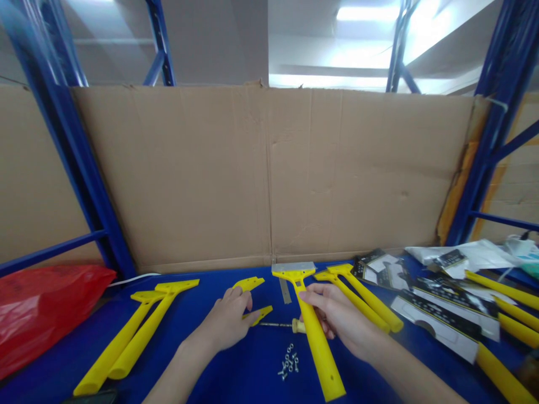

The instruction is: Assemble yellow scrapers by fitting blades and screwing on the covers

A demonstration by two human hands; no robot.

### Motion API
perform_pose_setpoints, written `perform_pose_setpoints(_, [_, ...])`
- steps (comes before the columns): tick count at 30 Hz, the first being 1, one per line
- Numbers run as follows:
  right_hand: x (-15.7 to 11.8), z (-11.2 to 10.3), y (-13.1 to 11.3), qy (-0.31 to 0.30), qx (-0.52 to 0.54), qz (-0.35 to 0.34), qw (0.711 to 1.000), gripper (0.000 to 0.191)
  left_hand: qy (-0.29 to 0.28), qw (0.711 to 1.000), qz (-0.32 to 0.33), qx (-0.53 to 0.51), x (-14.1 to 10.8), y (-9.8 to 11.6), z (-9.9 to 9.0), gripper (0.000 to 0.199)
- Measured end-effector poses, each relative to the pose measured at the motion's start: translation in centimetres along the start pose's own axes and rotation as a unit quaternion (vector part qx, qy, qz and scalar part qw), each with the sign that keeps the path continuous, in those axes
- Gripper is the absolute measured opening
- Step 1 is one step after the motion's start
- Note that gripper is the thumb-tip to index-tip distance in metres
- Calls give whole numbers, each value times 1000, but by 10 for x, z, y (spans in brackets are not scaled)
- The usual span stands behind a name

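My right hand (326, 308) grips a yellow scraper (318, 345) by the upper handle; a metal blade (293, 267) lies across its head. My left hand (231, 317) is low over the blue surface, thumb and curled index finger at a small yellow plate (263, 316), which they seem to pinch. Just beyond its fingers is a second yellow plate (249, 283), partly covered by the hand. A loose blade (286, 292) lies between the hands. Behind the held scraper is a screwdriver (298, 326), its shaft pointing left. Small screws and nuts (289, 362) lie nearer me.
Yellow scraper handles (145, 328) lie on the left, beside a red plastic bag (50, 314). More handles (364, 303) rest right of my right hand, then black-and-white cards (438, 325). A cardboard wall (189, 179) and blue rack posts (84, 151) enclose the blue surface (227, 376).
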State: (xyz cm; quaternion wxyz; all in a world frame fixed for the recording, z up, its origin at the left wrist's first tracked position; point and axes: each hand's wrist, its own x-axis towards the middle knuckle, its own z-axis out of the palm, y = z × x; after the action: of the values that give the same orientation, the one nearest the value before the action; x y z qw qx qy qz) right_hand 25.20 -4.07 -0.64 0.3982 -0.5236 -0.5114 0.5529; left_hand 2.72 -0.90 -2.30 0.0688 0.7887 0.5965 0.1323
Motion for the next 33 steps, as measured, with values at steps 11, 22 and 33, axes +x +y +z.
perform_pose_setpoints(11, [-1, 0, 0, -3, -4, 0, 1000, 15, -9, 992, -36, -118, 3, -19, 0, 9])
perform_pose_setpoints(22, [-5, 5, -4, 3, -18, 15, 1000, 13, 217, 900, -75, -370, 10, 6, -28, 29])
perform_pose_setpoints(33, [-8, 12, 1, -24, -72, 40, 996, 19, 180, 844, -83, -498, 1, 44, -22, 28])
